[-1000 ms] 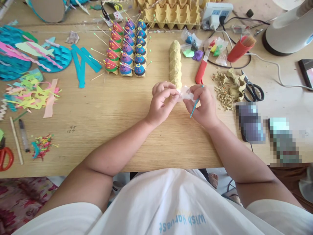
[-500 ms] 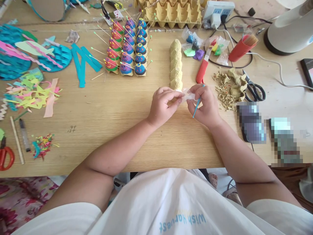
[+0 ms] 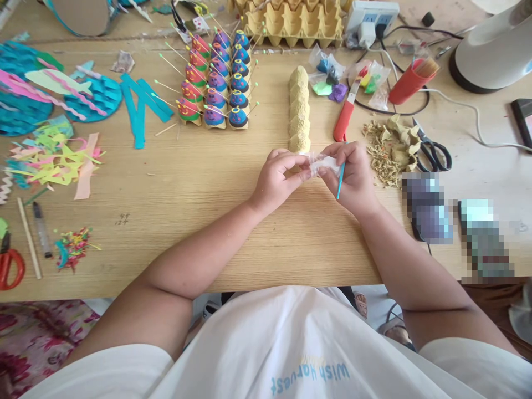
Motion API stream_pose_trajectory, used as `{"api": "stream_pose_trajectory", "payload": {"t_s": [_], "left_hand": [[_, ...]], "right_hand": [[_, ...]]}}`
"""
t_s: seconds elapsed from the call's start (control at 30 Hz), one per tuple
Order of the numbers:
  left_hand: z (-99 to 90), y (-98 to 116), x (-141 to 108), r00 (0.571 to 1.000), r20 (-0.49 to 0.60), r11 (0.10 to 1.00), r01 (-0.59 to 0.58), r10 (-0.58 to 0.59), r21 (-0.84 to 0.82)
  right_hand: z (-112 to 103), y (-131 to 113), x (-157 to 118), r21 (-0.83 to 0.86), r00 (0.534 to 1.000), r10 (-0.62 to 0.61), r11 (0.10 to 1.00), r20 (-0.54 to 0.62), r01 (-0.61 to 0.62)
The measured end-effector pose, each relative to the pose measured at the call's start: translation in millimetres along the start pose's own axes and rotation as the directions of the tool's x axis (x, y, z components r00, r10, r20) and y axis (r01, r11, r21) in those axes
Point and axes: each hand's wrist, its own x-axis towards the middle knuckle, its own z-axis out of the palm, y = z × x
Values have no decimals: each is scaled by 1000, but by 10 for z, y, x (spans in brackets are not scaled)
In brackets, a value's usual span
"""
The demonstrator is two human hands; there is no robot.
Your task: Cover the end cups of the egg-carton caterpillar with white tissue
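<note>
A small clear plastic bag with something white in it is stretched between my hands. My left hand pinches its left side between thumb and fingers. On the other side my right hand grips the bag and also keeps a thin blue stick-like tool among its fingers, pointing down. Just beyond the hands lies a strip of yellowish egg-carton cups, its near end close to the bag.
Painted carton caterpillars with pin antennae stand at the back. To the right are a red-handled knife, bagged coloured clay, carton scraps, black scissors and a red cup. Paper scraps lie left.
My right hand has shifted and turned slightly, so the blue tool stands more upright. More of the white-filled bag shows between my hands. My left hand has barely moved.
</note>
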Motion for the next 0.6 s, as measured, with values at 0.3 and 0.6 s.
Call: {"api": "stream_pose_trajectory", "payload": {"t_s": [0.3,0.6], "left_hand": [[8,4,-18,998,-42,993,-47,52,112],[13,21,-40,995,-57,986,-72,81,151]], "right_hand": [[-14,-73,-16,13,1000,25,1000,11,-25],[23,-135,-9,71,999,52,996,-14,-51]]}}
